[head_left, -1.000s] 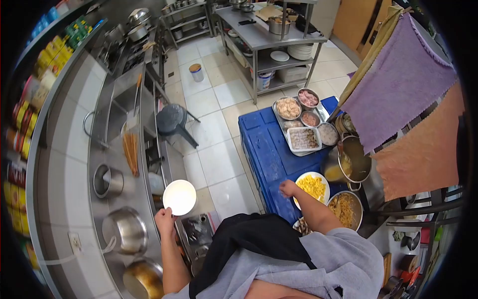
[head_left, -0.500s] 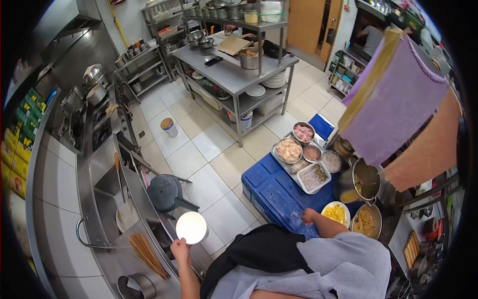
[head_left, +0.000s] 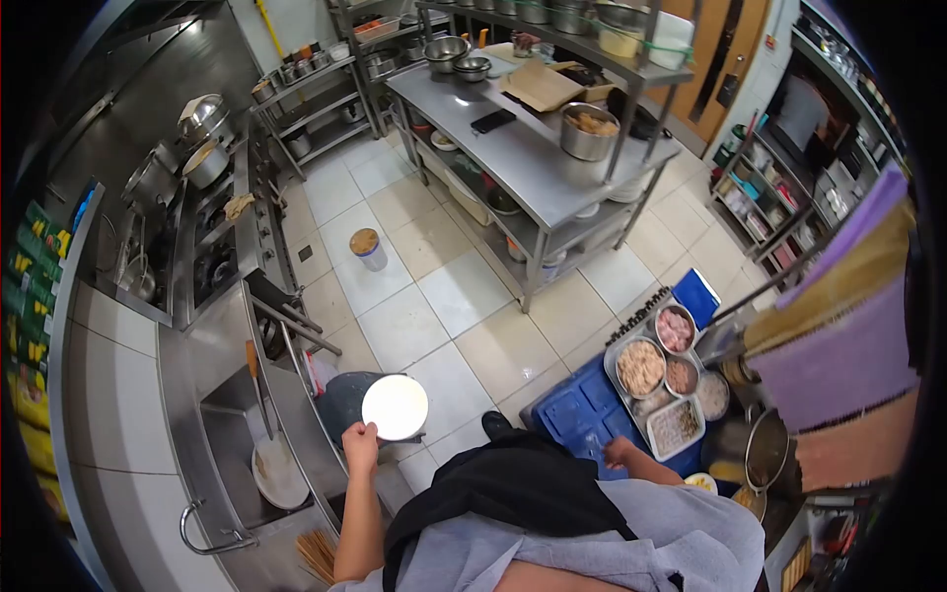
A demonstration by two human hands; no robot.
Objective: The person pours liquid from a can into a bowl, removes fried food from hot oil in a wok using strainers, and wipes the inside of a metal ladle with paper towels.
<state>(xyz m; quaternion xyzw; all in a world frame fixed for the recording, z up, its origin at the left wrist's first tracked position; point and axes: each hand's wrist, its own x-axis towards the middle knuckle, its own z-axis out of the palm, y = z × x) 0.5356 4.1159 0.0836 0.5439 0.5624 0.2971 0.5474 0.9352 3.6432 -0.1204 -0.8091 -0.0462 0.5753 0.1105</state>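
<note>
In the head view my left hand (head_left: 362,444) is shut on the near rim of a white round tub (head_left: 395,407). The tub is held level above the dark plastic stool (head_left: 345,405). My right hand (head_left: 619,452) hangs over the blue chest lid (head_left: 572,405), its fingers curled in with nothing visible in them. Beside it lies a tray with metal bowls of pale minced meat (head_left: 640,368), pink meat pieces (head_left: 675,329) and a white square container (head_left: 676,428).
To the left is a steel sink (head_left: 222,414) with a round plate-like lid and a wooden-handled tool. A steel table (head_left: 464,123) carries a pot (head_left: 589,133) and a phone. A tub (head_left: 367,249) stands on the tiled floor. Cloths (head_left: 848,355) hang at the right.
My view has shifted and my body has moved forward along the aisle. The white tub is now over the stool, still in my left hand. A dark shoe has come into view.
</note>
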